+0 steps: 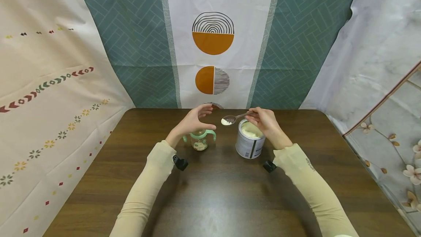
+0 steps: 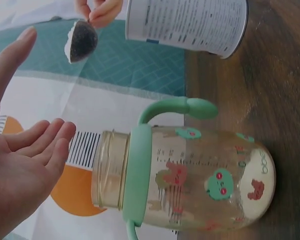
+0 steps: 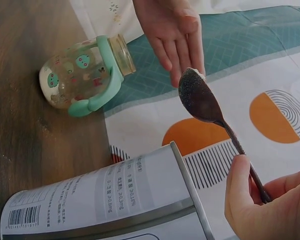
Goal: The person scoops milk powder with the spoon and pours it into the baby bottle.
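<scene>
Above bottle [image 1: 199, 140], right hand [image 1: 264, 120] pinches spoon [image 1: 234, 118].

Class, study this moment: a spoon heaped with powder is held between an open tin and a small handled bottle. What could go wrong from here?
1. The spoon is heaped and pinched only at its handle end by the right hand; a tilt could spill powder on the table.
2. The bottle has a narrow mouth, and the left hand hovers open above it, not holding it, so powder may miss or the bottle tip.
3. The open tin stands right under the right wrist and could be knocked.
</scene>
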`<state>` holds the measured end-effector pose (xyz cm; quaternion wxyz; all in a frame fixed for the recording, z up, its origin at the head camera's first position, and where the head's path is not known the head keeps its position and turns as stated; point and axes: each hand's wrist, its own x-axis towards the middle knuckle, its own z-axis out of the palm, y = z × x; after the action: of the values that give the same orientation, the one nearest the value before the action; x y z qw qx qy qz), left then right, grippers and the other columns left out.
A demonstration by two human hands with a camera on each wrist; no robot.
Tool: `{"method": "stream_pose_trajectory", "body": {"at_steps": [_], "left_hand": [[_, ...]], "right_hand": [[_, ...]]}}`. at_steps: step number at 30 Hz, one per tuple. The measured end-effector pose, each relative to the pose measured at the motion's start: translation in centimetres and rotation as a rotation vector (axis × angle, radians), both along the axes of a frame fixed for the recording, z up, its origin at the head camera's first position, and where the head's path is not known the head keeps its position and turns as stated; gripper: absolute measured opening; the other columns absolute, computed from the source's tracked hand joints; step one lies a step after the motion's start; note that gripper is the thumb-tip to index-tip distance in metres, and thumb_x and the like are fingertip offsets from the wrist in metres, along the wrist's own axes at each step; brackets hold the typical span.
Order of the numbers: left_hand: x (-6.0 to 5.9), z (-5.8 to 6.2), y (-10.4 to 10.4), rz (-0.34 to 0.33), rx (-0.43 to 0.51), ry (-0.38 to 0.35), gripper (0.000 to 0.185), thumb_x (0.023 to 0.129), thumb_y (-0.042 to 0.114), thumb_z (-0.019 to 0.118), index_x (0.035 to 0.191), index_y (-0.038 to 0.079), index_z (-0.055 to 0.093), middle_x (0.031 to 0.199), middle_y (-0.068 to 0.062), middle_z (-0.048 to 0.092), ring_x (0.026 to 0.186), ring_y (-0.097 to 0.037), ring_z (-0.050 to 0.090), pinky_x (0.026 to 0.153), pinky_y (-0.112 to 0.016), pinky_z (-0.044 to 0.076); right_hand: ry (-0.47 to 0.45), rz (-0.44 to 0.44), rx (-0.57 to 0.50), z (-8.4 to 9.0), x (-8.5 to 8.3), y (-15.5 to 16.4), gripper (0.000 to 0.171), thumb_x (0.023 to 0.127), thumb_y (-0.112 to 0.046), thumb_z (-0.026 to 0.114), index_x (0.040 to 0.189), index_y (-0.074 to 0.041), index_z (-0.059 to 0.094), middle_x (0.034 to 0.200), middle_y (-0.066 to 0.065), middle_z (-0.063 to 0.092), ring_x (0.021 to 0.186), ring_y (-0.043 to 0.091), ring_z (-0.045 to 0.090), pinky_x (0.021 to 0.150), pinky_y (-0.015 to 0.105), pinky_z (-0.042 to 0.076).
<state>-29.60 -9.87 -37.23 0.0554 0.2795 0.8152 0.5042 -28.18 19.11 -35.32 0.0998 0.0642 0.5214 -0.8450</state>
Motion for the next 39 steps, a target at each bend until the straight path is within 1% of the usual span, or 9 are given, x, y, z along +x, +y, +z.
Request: {"method": "stream_pose_trajectory", "body": {"at_steps": [4,7,12,17,22,26,29,33,39], "left_hand": [[-0.1,-0.2,-0.6,0.004,0.002,-0.006,0.081,0.079,0.019,0.081,0.147,0.010,0.037,0.146,-0.011,0.046,0.135,-0.027,0.044,0.117,-0.048,0.031],[-0.3,-0.4,-0.9,0.019,0.003,-0.011,0.079,0.080,0.017,0.080,0.146,0.009,0.038,0.146,-0.010,0.046,0.135,-0.027,0.044,0.117,-0.048,0.030],[-0.5,-0.8,-1.4,0.021,0.006,-0.024,0.078,0.079,0.015,0.080,0.145,0.007,0.039,0.147,-0.013,0.044,0.136,-0.030,0.043,0.117,-0.049,0.030],[-0.8,-1.5,-2.0,0.025,-0.004,-0.043,0.079,0.078,0.015,0.081,0.144,0.006,0.040,0.148,-0.014,0.044,0.137,-0.031,0.042,0.118,-0.046,0.030],[-1.0,-2.0,-2.6,0.038,-0.035,-0.035,0.079,0.077,0.018,0.082,0.144,0.007,0.041,0.147,-0.012,0.045,0.136,-0.028,0.044,0.118,-0.042,0.032],[-1.0,-2.2,-2.8,0.032,-0.026,-0.048,0.079,0.077,0.020,0.082,0.143,0.008,0.042,0.147,-0.011,0.045,0.136,-0.028,0.044,0.117,-0.041,0.033],[-1.0,-2.3,-3.0,0.006,-0.009,-0.058,0.079,0.078,0.020,0.082,0.144,0.006,0.041,0.148,-0.013,0.044,0.137,-0.030,0.043,0.118,-0.043,0.031],[-1.1,-2.6,-3.4,-0.007,-0.003,-0.064,0.076,0.079,0.017,0.081,0.143,0.004,0.042,0.148,-0.016,0.044,0.137,-0.032,0.042,0.118,-0.045,0.030],[-1.3,-3.3,-3.9,0.014,-0.029,-0.083,0.078,0.076,0.019,0.083,0.142,0.007,0.044,0.145,-0.014,0.048,0.136,-0.033,0.043,0.115,-0.046,0.034]], "right_hand": [[-0.007,0.002,0.005,0.1,0.0,-0.2,0.038,0.100,-0.002,0.039,0.075,-0.005,0.068,0.079,0.005,0.067,0.074,0.014,0.069,0.079,0.022,0.058],[-0.006,0.008,0.022,0.1,0.0,-0.4,0.036,0.100,-0.003,0.040,0.077,-0.006,0.068,0.081,0.005,0.067,0.076,0.014,0.069,0.080,0.022,0.058],[0.013,0.022,0.032,0.1,0.0,-0.9,0.033,0.100,-0.004,0.042,0.079,-0.005,0.067,0.080,0.005,0.068,0.077,0.015,0.070,0.081,0.022,0.058],[0.024,0.047,0.034,0.0,0.0,-1.1,0.034,0.100,-0.004,0.041,0.079,-0.005,0.068,0.080,0.005,0.068,0.077,0.015,0.070,0.080,0.022,0.058],[0.018,0.040,0.039,-0.1,-0.1,-1.5,0.033,0.100,-0.003,0.041,0.080,-0.005,0.067,0.079,0.005,0.069,0.077,0.016,0.071,0.079,0.022,0.058],[0.015,0.037,0.042,-0.1,-0.1,-1.8,0.033,0.100,-0.003,0.041,0.080,-0.005,0.067,0.079,0.005,0.068,0.076,0.015,0.071,0.078,0.021,0.058],[0.015,0.028,0.056,-0.1,0.0,-2.0,0.032,0.100,-0.004,0.042,0.081,-0.005,0.067,0.082,0.006,0.068,0.076,0.015,0.071,0.078,0.021,0.058],[0.011,0.025,0.063,-0.2,-0.1,-2.2,0.029,0.100,-0.003,0.041,0.084,-0.004,0.065,0.085,0.008,0.066,0.076,0.015,0.071,0.078,0.021,0.058],[0.025,0.031,0.068,-0.3,0.0,-2.7,0.027,0.100,-0.002,0.041,0.085,-0.002,0.064,0.086,0.009,0.064,0.075,0.016,0.072,0.079,0.021,0.058]]}}
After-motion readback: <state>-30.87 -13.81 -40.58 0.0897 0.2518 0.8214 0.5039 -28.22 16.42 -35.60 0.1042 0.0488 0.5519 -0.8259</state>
